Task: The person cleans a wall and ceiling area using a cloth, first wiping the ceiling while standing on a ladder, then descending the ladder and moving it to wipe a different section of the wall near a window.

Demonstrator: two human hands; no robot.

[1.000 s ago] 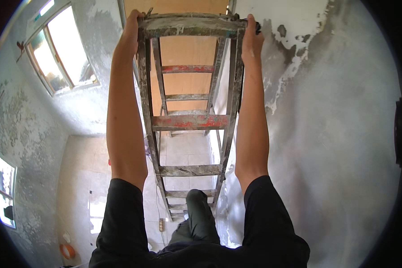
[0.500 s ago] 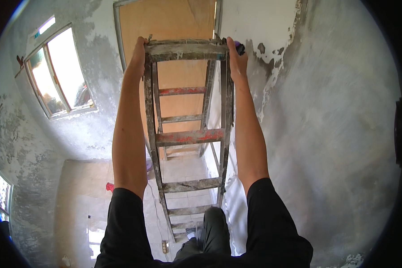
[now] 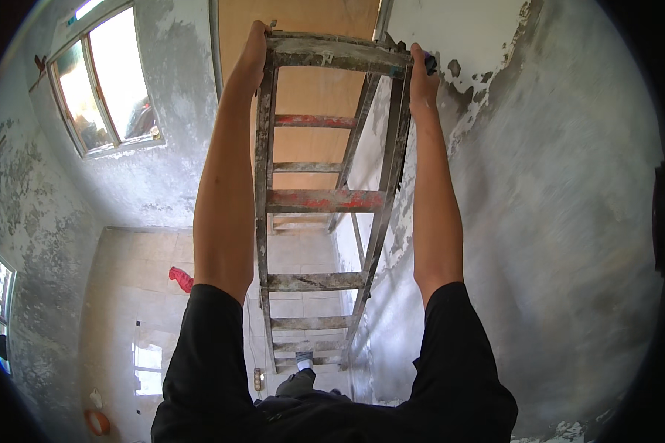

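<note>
A worn wooden stepladder (image 3: 325, 200), stained with plaster and patches of red paint, stands in front of me with its legs spread. My left hand (image 3: 254, 52) is closed round the left end of its top. At the right end, my right hand (image 3: 423, 85) grips the ladder's side; its fingers are mostly hidden behind the wood. A small dark object (image 3: 431, 63) shows beside that hand, too little of it to name. Both arms are stretched out. Far below, one of my feet (image 3: 304, 359) is at a low rung.
A patchy plastered wall (image 3: 539, 244) rises close on the right. Behind the ladder is a tan board (image 3: 310, 96). A window (image 3: 103, 81) is at the left. On the tiled floor (image 3: 125, 280) lie a red cloth (image 3: 180, 279), an orange ring (image 3: 97, 422) and a power strip (image 3: 258, 379).
The ladder's top and both hands sit higher and further right in the picture. My raised knee has dropped from in front of the lower rungs. Both hands keep their grip.
</note>
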